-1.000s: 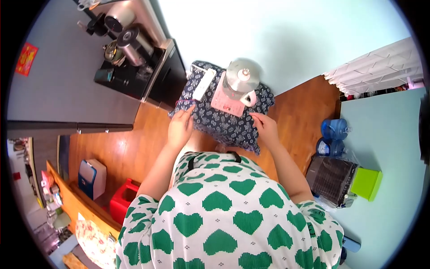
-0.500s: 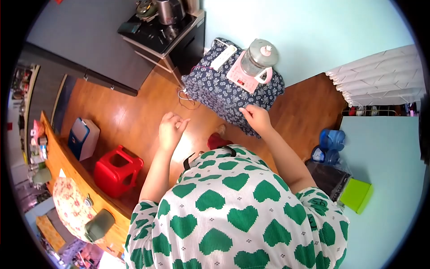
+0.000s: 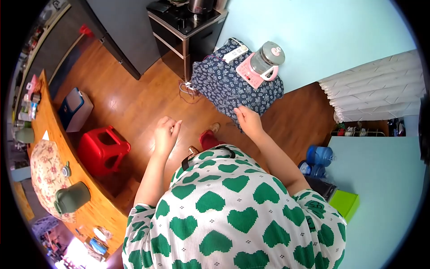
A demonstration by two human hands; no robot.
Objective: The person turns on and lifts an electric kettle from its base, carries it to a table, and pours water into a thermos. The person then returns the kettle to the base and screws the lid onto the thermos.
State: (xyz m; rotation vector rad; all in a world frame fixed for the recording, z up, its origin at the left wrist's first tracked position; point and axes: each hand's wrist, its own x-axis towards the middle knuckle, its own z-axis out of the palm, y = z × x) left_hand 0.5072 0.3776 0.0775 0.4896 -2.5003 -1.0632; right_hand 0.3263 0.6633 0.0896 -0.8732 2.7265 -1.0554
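Both of my hands are raised in front of my body, over the floor. My left hand (image 3: 166, 135) is loosely curled, its thumb a little apart from the fingers, and nothing shows in it. My right hand (image 3: 247, 122) is curled into a loose fist, with nothing visible in it. Beyond the right hand, a stand draped in a dark blue floral cloth (image 3: 210, 81) carries a glass electric kettle (image 3: 264, 60) on its pink base (image 3: 249, 78). A white power strip (image 3: 235, 54) lies beside the base. Neither hand appears to touch any of these.
To the left are a red plastic stool (image 3: 101, 148), a white-and-blue bin (image 3: 76, 110) and a wooden counter (image 3: 96, 201) with a green pitcher (image 3: 74, 197). A black cabinet (image 3: 190, 22) stands ahead. Blue water bottles (image 3: 320, 156) and a green box (image 3: 345, 205) sit at right.
The view has shifted and turned as I walk; the draped stand sits slightly further right, while the stool and counter have slid left. Both hands stay curled in about the same pose.
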